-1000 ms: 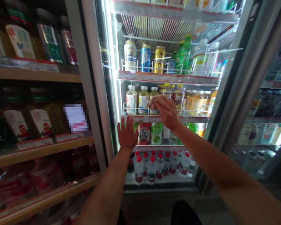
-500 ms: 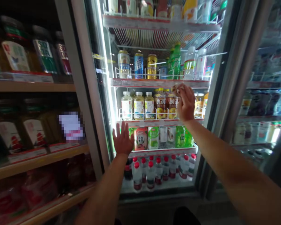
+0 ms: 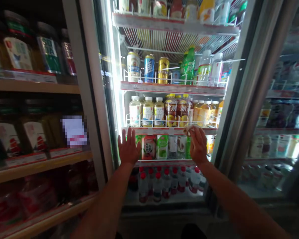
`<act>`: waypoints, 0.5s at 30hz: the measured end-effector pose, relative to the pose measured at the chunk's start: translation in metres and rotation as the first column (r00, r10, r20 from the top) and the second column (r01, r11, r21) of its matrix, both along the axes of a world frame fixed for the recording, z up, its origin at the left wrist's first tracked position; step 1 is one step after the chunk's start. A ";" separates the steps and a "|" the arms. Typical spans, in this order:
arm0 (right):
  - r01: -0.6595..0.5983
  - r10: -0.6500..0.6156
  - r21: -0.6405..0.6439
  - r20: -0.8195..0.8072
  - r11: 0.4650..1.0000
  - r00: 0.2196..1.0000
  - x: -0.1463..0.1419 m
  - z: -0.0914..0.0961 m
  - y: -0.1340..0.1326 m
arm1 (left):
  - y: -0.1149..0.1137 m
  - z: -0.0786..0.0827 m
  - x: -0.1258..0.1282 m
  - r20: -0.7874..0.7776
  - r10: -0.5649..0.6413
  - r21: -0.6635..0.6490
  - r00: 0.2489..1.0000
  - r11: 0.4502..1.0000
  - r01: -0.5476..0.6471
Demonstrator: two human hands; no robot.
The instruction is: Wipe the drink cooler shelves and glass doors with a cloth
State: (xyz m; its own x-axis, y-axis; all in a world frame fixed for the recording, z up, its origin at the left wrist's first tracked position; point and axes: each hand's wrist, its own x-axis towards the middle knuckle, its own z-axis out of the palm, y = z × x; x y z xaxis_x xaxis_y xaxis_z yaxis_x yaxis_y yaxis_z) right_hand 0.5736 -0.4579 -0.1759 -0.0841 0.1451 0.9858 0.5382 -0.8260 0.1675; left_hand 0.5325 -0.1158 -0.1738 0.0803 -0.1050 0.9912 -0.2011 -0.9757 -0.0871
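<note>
My left hand (image 3: 128, 146) is open, its fingers spread upward and its palm toward the glass door (image 3: 235, 63) of a lit drinks cooler. It appears to rest flat on the glass, in front of the left end of a lower shelf. A crumpled, pale brownish cloth (image 3: 189, 129) is in my right hand (image 3: 198, 145), whose fingers are closed over it. That hand is at the glass near the height of a shelf edge (image 3: 161, 130). Seen through the door beside it are a red drink carton (image 3: 149, 147) and a green carton (image 3: 162, 147).
Behind the glass stand brown tea bottles (image 3: 184, 109), cans (image 3: 149, 69) and red-capped water bottles (image 3: 157, 187). To the left, a dark wooden shelf (image 3: 35, 87) holds large bottles. A metal door frame (image 3: 260, 89) and another cooler section lie to the right.
My right hand has moved down with the cloth, from in front of the brown tea bottles to the shelf edge below them. My left hand keeps its place on the glass; the view shifts slightly.
</note>
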 end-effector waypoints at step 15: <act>-0.176 0.080 -0.324 -0.289 0.929 0.954 -0.033 -0.073 0.034 | 0.000 -0.004 0.003 -0.049 0.016 -0.030 0.999 0.999 -0.018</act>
State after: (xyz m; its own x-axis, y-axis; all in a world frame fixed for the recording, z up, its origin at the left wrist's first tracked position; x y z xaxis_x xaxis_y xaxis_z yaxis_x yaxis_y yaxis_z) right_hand 0.5404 -0.4235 -0.2486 0.1330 0.4830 0.8655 0.6998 -0.6641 0.2630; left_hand 0.5351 -0.1154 -0.1777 0.1303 -0.0726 0.9888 -0.1879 -0.9810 -0.0473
